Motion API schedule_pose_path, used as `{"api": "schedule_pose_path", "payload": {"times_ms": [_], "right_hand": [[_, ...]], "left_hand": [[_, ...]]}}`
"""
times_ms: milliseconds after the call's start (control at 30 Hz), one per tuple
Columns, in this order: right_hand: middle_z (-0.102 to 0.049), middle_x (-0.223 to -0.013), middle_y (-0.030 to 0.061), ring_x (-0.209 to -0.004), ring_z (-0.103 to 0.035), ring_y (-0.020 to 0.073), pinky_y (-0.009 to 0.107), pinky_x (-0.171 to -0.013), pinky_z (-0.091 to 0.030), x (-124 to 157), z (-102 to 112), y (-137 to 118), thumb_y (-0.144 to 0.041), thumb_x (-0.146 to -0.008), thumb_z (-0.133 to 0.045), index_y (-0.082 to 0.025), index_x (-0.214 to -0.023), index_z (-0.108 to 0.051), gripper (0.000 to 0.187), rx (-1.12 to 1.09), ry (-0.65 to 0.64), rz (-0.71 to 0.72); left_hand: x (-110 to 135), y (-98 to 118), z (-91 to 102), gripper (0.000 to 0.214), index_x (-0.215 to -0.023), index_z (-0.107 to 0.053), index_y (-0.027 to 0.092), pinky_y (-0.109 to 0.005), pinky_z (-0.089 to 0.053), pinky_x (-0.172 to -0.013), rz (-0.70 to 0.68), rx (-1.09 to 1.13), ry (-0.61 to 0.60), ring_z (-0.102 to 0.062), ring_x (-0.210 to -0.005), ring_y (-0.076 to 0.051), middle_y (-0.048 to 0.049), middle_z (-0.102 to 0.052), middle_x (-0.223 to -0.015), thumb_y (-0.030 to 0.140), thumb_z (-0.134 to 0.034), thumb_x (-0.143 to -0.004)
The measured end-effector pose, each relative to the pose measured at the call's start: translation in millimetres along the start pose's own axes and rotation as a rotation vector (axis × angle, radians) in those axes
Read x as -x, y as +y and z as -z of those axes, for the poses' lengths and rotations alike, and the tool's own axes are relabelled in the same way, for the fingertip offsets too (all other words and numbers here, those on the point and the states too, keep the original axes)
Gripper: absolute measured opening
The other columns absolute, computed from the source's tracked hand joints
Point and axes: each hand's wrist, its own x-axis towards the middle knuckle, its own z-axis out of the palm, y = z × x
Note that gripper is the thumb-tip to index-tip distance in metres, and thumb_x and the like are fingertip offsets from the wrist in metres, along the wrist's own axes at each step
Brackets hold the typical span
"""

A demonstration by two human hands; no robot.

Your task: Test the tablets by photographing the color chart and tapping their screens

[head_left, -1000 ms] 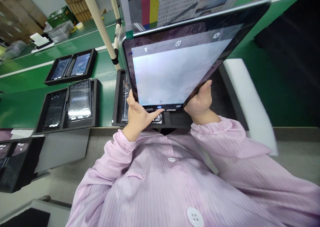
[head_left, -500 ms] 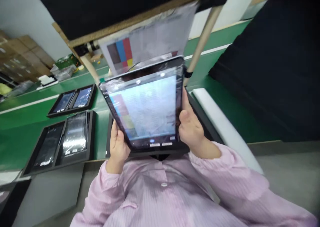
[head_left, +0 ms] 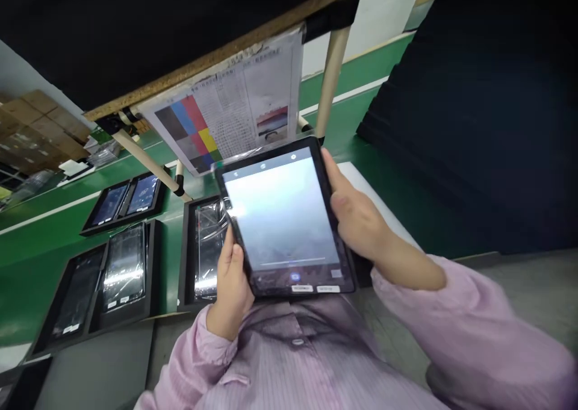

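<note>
A black tablet (head_left: 284, 217) with a lit, pale camera-like screen is held up in front of my chest. My left hand (head_left: 232, 283) grips its lower left edge, thumb at the front. On the upper right edge, my right hand (head_left: 361, 217) is closed round the frame, with its other fingers partly hidden behind. Two small white labels sit along the tablet's bottom border. Just behind it hangs a printed sheet (head_left: 226, 109) in a clear sleeve, with colour blocks and a small picture. A black tray (head_left: 184, 277) holding a film-wrapped tablet lies left of my left hand.
Two more black trays (head_left: 156, 271) with tablets lie to the left on the green bench (head_left: 169, 277). Beige pipes (head_left: 332, 79) hold up a dark-covered board overhead. A white foam strip (head_left: 383, 205) and black cloth (head_left: 474, 127) are on the right. Cardboard boxes (head_left: 45, 121) are stacked far left.
The tablet has moved lower and a little right, with both hands on it. Its screen now shows a pale blank image instead of the colour sheet. The tray behind shows more.
</note>
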Motion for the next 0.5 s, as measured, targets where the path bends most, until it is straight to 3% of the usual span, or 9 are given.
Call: {"api": "schedule_pose_path", "payload": {"times_ms": [67,133,200,300,400,500], "right_hand": [[-0.032,-0.158,0.0067,-0.145,-0.038,0.0238,0.042,-0.120,-0.038,-9,2,20,-0.079,-0.095,-0.020,-0.018,-0.163,-0.007,0.092,-0.234,-0.021,-0.128],[-0.030,-0.158,0.0114,-0.141,-0.043,0.0220,0.041,-0.116,-0.043,-18,3,43,-0.078,-0.095,-0.009,-0.013,-0.162,0.000,0.094,-0.322,-0.017,-0.267],[-0.029,-0.158,0.0159,-0.141,-0.043,0.0217,0.041,-0.116,-0.042,-24,5,68,-0.079,-0.095,-0.008,-0.009,-0.161,0.000,0.097,-0.259,-0.026,-0.355],[-0.023,-0.159,0.0195,-0.149,-0.030,0.0225,0.041,-0.124,-0.029,-23,11,93,-0.087,-0.090,-0.017,-0.005,-0.161,0.000,0.110,-0.166,-0.039,-0.370],[-0.024,-0.160,0.0142,-0.152,-0.021,0.0232,0.042,-0.129,-0.015,-13,20,96,-0.091,-0.086,-0.030,-0.011,-0.161,-0.020,0.110,-0.048,-0.063,-0.288],[-0.032,-0.158,0.0040,-0.153,-0.017,0.0268,0.055,-0.127,-0.010,-1,24,86,-0.072,-0.099,-0.031,-0.025,-0.141,-0.057,0.069,0.321,-0.196,-0.017]], "left_hand": [[-5,-7,-13.5,0.066,-0.154,-0.039,0.030,-0.039,-0.044,-0.116,0.050,-0.023,-0.041,-0.050,-0.141,-0.022,-0.0069,-0.047,-0.157,0.056,-0.054,-0.095],[-12,-16,-22.3,0.063,-0.152,-0.042,0.026,-0.041,-0.038,-0.121,0.084,-0.118,-0.095,-0.043,-0.146,-0.022,-0.0079,-0.044,-0.159,0.057,-0.049,-0.098],[-19,-23,-25.1,0.064,-0.151,-0.044,0.025,-0.045,-0.031,-0.124,0.135,-0.275,-0.159,-0.035,-0.150,-0.025,-0.0097,-0.040,-0.161,0.059,-0.049,-0.097],[-18,-19,-18.4,0.066,-0.154,-0.039,0.026,-0.050,-0.025,-0.125,0.124,-0.456,-0.289,-0.028,-0.153,-0.027,-0.0106,-0.031,-0.165,0.057,-0.051,-0.097],[-7,3,-0.4,0.064,-0.160,-0.023,0.032,-0.049,-0.030,-0.124,-0.045,-0.515,-0.424,-0.031,-0.153,-0.024,-0.0084,-0.027,-0.167,0.048,-0.044,-0.102],[0,26,25.5,0.055,-0.157,-0.031,0.035,-0.048,-0.038,-0.120,-0.210,-0.756,-0.451,-0.045,-0.144,-0.023,-0.0089,-0.046,-0.157,0.037,-0.044,-0.103]]}}
